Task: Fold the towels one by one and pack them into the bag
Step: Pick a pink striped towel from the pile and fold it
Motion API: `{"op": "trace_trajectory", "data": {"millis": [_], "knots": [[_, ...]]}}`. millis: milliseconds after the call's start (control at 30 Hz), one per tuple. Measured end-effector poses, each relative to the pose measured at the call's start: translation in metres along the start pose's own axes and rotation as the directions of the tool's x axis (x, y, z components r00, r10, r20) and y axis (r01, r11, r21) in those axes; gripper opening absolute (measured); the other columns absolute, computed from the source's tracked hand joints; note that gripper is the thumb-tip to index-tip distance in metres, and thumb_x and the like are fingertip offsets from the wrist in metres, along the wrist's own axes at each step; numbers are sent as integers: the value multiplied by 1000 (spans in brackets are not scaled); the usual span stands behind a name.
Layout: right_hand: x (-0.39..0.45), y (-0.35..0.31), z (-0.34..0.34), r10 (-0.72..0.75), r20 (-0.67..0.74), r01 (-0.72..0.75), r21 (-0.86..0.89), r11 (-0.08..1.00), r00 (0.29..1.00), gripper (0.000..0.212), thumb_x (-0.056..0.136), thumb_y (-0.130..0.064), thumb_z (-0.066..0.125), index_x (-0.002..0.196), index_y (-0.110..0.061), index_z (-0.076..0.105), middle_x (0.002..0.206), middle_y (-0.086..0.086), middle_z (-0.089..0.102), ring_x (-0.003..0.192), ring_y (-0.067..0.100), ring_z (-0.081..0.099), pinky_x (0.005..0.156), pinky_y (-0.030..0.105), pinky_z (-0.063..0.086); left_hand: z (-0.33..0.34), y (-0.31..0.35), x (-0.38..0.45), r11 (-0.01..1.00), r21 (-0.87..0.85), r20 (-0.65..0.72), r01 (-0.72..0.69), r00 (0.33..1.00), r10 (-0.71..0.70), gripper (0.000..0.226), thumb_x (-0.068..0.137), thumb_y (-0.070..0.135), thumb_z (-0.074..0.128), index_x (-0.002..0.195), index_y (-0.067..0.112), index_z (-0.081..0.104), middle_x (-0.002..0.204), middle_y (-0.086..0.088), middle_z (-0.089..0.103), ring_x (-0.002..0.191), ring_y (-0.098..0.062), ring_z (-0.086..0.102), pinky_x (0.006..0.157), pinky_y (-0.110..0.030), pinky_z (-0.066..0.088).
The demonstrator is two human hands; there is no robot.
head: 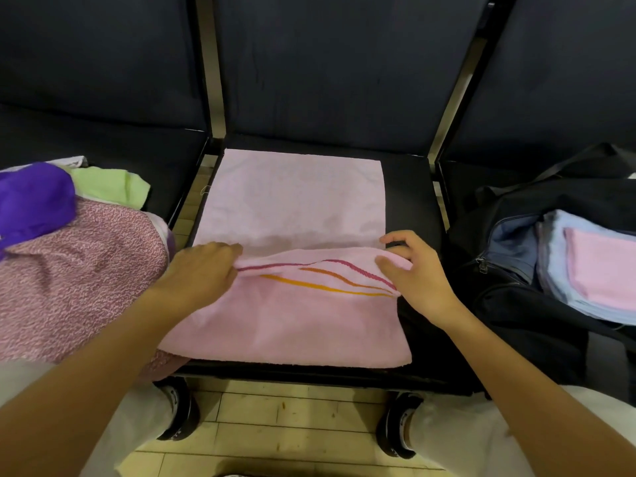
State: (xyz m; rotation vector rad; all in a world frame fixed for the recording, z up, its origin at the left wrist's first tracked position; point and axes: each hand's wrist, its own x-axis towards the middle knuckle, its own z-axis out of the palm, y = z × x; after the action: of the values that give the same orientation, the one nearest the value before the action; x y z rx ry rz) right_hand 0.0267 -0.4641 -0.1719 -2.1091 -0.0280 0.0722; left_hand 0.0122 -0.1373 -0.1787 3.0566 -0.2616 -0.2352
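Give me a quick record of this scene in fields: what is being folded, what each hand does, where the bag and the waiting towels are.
being folded: pink towel with striped edge, spread on the middle seat
left hand: grips the striped edge at its left end
right hand: pinches the same edge at its right end
fold: near half partly doubled over, not finished
bag: dark, open, on the right seat
in bag: folded blue towel with folded pink one on top
waiting pile: left seat, unfolded

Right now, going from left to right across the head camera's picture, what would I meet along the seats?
Purple towel → patterned pink towel → left hand → pink striped towel on the middle seat → right hand → black bag → folded pink towel inside the bag.
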Motion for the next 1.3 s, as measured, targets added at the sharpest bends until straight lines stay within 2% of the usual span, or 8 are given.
{"op": "trace_trajectory", "data": {"millis": [233, 467, 567, 700, 867, 1033, 1133, 1300], "knots": [[8, 11, -3, -24, 34, 31, -237, 971, 999, 16, 96, -11, 61, 103, -12, 75, 89, -3, 71, 83, 11, 67, 72, 17, 53, -4, -16, 14, 946, -310, -33, 94, 993, -110, 21, 98, 7, 40, 108, 7, 59, 89, -12, 62, 80, -33, 58, 70, -42, 49], [12, 4, -5, -104, 25, 107, -313, 944, 994, 13, 104, -25, 46, 99, -16, 54, 78, 2, 61, 67, 14, 61, 58, 30, 52, -5, -24, 21, 914, -399, -181, -68, 983, -5, 16, 99, 8, 42, 95, 7, 58, 84, -10, 60, 78, -33, 59, 69, -44, 49], [6, 4, 1, -35, 279, 183, -525, 831, 960, 14, 106, -26, 39, 104, -14, 45, 71, 6, 57, 59, 27, 57, 52, 44, 44, 2, -24, 16, 966, -237, -30, -107, 994, 103, 33, 98, 19, 38, 117, 4, 60, 121, -14, 60, 113, -34, 57, 95, -45, 47], [-4, 1, 13, 183, 490, 250, -690, 680, 853, 14, 106, -20, 31, 109, -11, 42, 83, -2, 43, 75, 26, 45, 57, 37, 32, 5, -15, 10, 996, -34, 309, -88, 946, 94, 41, 104, 26, 35, 142, 16, 46, 157, -2, 31, 144, -19, 26, 116, -36, 26], [-6, -4, 6, 272, 448, 152, -708, 690, 852, 14, 102, -21, 33, 95, -13, 42, 74, 1, 43, 62, 17, 38, 50, 33, 25, 4, -11, 10, 981, -194, 405, 5, 911, 76, 28, 99, 27, 41, 99, 10, 63, 103, -4, 61, 97, -22, 58, 84, -36, 46], [-11, -4, -4, 240, 382, 139, -739, 659, 893, 31, 101, -25, 34, 70, -22, 32, 71, 2, 43, 72, 27, 44, 52, 33, 28, -8, -4, 0, 923, -378, 483, 72, 866, 130, 35, 98, 17, 43, 64, 12, 39, 66, -2, 42, 62, -14, 39, 61, -28, 31], [-9, -1, -9, 175, 311, 78, -656, 750, 934, 32, 99, -21, 39, 67, -18, 36, 66, 2, 43, 64, 24, 40, 51, 33, 26, -12, -10, -3, 885, -456, 434, 90, 891, 133, 34, 98, 17, 46, 64, 12, 41, 63, 1, 41, 58, -10, 38, 59, -26, 32], [5, -15, -16, 131, 123, -126, -46, 991, 984, 36, 98, -9, 46, 62, -9, 48, 60, 1, 43, 55, 9, 41, 54, 27, 35, -44, -22, -6, 622, -774, 222, 116, 970, 95, 39, 99, 13, 50, 60, 18, 53, 58, 8, 46, 55, -4, 45, 61, -25, 36]]}}
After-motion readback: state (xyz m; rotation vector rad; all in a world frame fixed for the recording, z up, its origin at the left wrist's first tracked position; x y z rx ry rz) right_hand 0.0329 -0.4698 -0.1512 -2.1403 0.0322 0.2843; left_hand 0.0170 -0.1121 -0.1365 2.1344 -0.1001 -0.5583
